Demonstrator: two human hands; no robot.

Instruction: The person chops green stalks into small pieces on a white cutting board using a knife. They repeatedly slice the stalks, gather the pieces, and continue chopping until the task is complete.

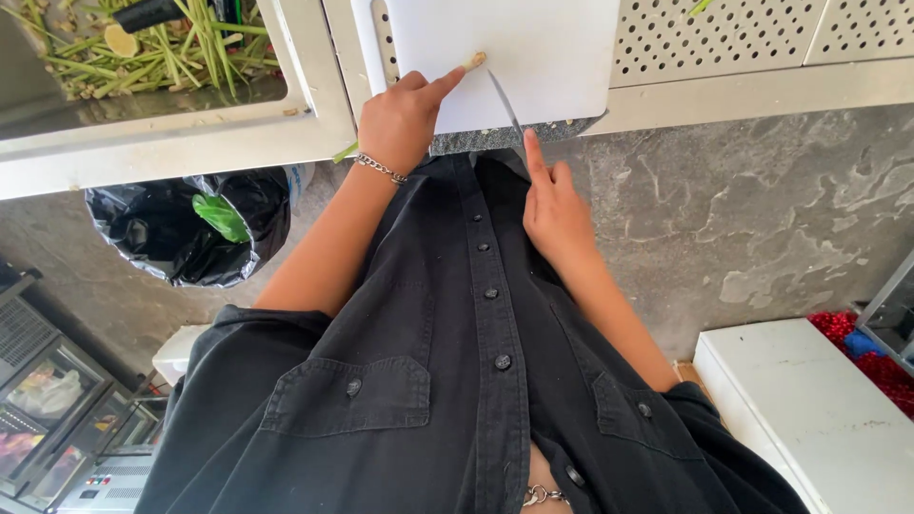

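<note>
Head-worn view, straight down, close.

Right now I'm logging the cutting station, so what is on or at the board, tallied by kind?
White plastic cutting board: 1
Knife with thin steel blade, in the right hand: 1
Small pale stalk piece, at the left hand fingertip: 1
Total: 3
</note>
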